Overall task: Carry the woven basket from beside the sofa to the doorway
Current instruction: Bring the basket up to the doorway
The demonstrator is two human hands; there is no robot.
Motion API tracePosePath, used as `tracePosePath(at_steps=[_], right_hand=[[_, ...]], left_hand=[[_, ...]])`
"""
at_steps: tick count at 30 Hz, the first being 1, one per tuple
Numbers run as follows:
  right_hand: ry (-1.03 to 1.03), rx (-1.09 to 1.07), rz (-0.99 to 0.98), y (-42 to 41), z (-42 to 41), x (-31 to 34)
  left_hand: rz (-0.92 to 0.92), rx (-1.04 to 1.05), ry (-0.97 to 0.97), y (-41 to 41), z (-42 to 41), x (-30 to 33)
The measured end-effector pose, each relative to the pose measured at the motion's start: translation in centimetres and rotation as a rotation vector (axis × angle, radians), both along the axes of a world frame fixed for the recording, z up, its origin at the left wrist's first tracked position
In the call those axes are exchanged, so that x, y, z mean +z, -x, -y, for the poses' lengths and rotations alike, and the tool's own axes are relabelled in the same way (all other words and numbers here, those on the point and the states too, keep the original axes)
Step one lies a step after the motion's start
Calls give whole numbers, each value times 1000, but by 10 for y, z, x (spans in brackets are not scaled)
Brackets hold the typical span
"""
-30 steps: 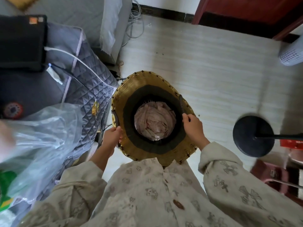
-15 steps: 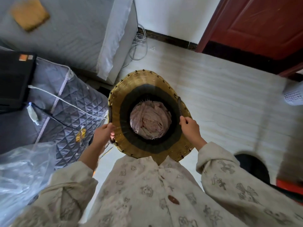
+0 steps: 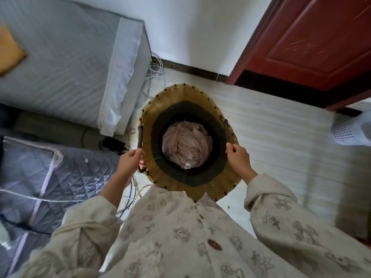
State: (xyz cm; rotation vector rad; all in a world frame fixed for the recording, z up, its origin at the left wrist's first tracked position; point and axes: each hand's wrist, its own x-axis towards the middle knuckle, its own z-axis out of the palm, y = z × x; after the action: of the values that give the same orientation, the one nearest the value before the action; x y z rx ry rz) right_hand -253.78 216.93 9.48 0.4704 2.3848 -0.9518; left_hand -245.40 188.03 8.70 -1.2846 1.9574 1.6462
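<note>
Above the pale striped floor [image 3: 281, 137], held out in front of the person's chest, hangs the woven basket [image 3: 188, 141], seen straight down its mouth. Its rim is a wide yellow-brown weave with a dark band inside, and at the bottom lies a crumpled pinkish cloth [image 3: 186, 147]. The left hand [image 3: 130, 159] has its grip closed around the lower end of the dark handle [image 3: 140, 137] on the basket's left rim. The right hand [image 3: 237, 155] is likewise closed on the lower end of the matching handle on the right rim, with the fingers curled over the edge. Both arms wear cream sleeves with a faint printed pattern, and the near rim of the basket touches or sits just over the front of the same garment.

To the left of the basket stands a grey quilted sofa [image 3: 60, 63], with a second quilted grey cushion [image 3: 50, 177] nearer the person. Loose cables [image 3: 132, 193] trail on the floor below the left wrist. Beyond the basket, up and to the right, a dark red door [image 3: 313, 43] stands against the white wall, well apart from the basket. A white perforated bin [image 3: 353, 131] shows at the right edge.
</note>
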Motion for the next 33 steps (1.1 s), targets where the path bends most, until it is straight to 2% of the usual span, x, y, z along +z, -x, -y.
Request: tracePosePath(at_steps=[6, 12, 19, 23, 27, 30, 33], right_hand=[[-45, -93, -46, 82, 20, 10], [-37, -60, -74, 163, 41, 15], [-37, 18, -1, 239, 45, -3], [-21, 67, 27, 334, 28, -6], [76, 67, 45, 366, 35, -10], [143, 40, 137, 417, 26, -19], [181, 8, 238, 452, 19, -29]], left_hand=[[30, -133, -48, 109, 28, 2], [92, -114, -95, 163, 44, -8], [153, -54, -67, 227, 36, -18], [168, 61, -59, 297, 20, -20], [181, 73, -60, 325, 29, -19], [259, 74, -68, 368, 19, -21], [263, 92, -109, 408, 14, -24]])
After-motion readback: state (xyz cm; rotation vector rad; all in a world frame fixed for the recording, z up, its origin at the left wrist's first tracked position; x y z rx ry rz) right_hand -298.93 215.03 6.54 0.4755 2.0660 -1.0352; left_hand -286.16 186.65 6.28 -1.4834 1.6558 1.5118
